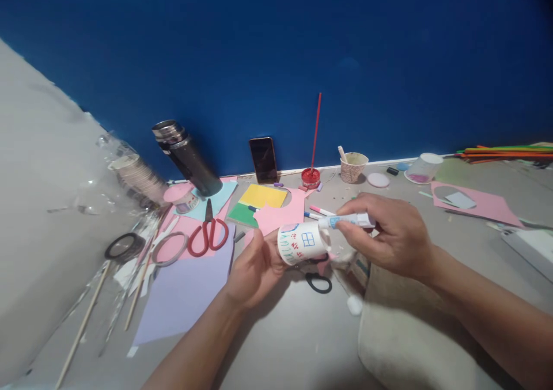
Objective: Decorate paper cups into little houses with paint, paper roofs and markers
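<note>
My left hand (pixel 254 269) is closed round a white paper cup (pixel 301 243), held on its side, with a blue window, red marks and green letters drawn on it. My right hand (pixel 391 234) grips a white glue tube (pixel 348 221) with a blue label. The tube's tip touches the cup near its base. Both hands hover above a grey floor. Black scissors (pixel 318 282) lie just below the cup, partly hidden by it.
Red scissors (pixel 208 235), coloured paper sheets (pixel 184 292), tape rolls (pixel 125 246) and wooden sticks (pixel 82 326) lie at left. A dark flask (pixel 185 156), a phone (pixel 263 159), a red paint pot (pixel 310 177) and cups stand along the blue wall. A beige cushion (pixel 410 332) lies under my right forearm.
</note>
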Demonstrator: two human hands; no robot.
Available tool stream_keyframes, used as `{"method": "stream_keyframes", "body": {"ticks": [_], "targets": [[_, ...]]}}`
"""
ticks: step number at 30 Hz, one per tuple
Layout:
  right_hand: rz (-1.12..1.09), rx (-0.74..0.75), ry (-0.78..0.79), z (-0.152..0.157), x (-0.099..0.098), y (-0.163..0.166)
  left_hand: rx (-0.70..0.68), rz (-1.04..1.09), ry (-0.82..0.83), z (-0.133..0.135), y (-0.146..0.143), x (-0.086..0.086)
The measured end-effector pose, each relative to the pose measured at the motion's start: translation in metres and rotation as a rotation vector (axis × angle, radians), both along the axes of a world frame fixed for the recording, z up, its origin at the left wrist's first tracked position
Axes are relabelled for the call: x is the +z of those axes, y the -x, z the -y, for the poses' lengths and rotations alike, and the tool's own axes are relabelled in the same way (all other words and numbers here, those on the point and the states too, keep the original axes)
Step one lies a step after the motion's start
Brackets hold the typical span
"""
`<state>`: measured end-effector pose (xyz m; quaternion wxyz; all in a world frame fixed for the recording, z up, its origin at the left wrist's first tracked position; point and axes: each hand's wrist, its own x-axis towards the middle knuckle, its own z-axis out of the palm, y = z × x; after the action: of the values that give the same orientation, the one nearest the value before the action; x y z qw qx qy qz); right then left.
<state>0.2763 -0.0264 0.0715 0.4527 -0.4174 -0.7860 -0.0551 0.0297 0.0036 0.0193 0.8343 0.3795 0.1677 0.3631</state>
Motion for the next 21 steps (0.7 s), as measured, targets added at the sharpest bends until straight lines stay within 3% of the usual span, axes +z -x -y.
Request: {"method": "stream_keyframes", "body": {"ticks": [4, 11, 18, 21], "targets": [[-0.029, -0.012, 0.064, -0.001, 0.002, -0.001, -0.022, 0.005, 0.014, -0.001, 0.0, 0.003], [0.15, 0.195, 0.105, -0.002, 0.001, -0.008, -0.054, 0.112, 0.13, -0.008, 0.004, 0.0], [0.123, 0.114, 0.073, -0.001, 0.004, -0.01, -0.133, 0.198, 0.238, -0.012, 0.005, 0.002], [0.069, 0.17, 0.049, 0.001, 0.006, -0.007, -0.125, 0.202, 0.246, -0.01, 0.004, 0.001]]}}
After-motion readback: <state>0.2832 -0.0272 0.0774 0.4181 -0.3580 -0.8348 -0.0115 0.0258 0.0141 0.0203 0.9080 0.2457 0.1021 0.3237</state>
